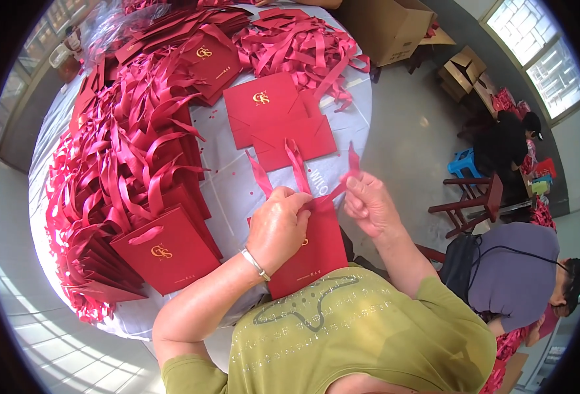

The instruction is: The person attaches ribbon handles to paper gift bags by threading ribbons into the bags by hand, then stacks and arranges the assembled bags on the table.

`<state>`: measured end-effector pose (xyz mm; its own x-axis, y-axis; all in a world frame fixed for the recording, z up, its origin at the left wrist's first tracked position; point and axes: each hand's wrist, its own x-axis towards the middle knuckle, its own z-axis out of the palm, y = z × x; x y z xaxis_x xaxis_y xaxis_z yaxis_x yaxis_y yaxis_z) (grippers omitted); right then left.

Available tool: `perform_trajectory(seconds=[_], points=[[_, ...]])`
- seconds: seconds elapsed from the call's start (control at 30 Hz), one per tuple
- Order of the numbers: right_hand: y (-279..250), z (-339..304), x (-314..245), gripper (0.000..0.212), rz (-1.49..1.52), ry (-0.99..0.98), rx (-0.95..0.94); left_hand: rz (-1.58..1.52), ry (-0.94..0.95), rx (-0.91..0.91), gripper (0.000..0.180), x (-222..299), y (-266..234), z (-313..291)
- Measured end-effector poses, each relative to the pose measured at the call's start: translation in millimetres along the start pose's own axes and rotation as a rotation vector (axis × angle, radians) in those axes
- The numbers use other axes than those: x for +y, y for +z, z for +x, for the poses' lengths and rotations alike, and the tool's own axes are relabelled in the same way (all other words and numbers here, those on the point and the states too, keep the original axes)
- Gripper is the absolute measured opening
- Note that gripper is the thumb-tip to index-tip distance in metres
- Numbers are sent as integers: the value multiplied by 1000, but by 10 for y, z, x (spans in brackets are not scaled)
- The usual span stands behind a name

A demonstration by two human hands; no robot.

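Red bag (310, 253) is upright at near edge of table (350, 125), right by the person's green shirt (369, 322). L hand (279, 226) is closed, thumb + fingertips pinching at bag's top edge, prob. w/ some ribbon under them; exact grip hidden. R hand (371, 203), just R of bag's top, pinches a ribbon (353, 159) betw. thumb & index, other fingers curled; strand runs from there back to bag's top edge, approx. where L fingertips are. More ribbon ends stick up beyond bag's top edge.

Progress, judging by layout: this bag looks mid-job, ribbon on it but not finished off, as R hand has a loose end. L of bag, big heap (123, 144) of ribboned bags, presumably done; front one (168, 253) has its handle loop showing. Beyond bag, two plain bags (264, 105) lie flat, overlapping, no ribbon seen on them, so prob. to do. Farther beyond, loose ribbon pile (296, 56), i.e. plenty of stock left. Stack (212, 65) beyond & L of bag: can't tell if ribboned. No exact count poss.
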<state>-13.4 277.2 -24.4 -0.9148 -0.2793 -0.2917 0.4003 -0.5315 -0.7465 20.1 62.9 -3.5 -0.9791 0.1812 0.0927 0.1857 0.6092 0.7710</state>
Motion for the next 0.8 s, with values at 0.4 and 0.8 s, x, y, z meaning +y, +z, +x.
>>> perform_trajectory(seconds=[0.4,0.8], points=[[46,174,-360,13,-171,-526,145,3,8,19,21,-21,8,1],[225,228,-465,25,-148,-728,126,28,16,62,17,-53,40,26]])
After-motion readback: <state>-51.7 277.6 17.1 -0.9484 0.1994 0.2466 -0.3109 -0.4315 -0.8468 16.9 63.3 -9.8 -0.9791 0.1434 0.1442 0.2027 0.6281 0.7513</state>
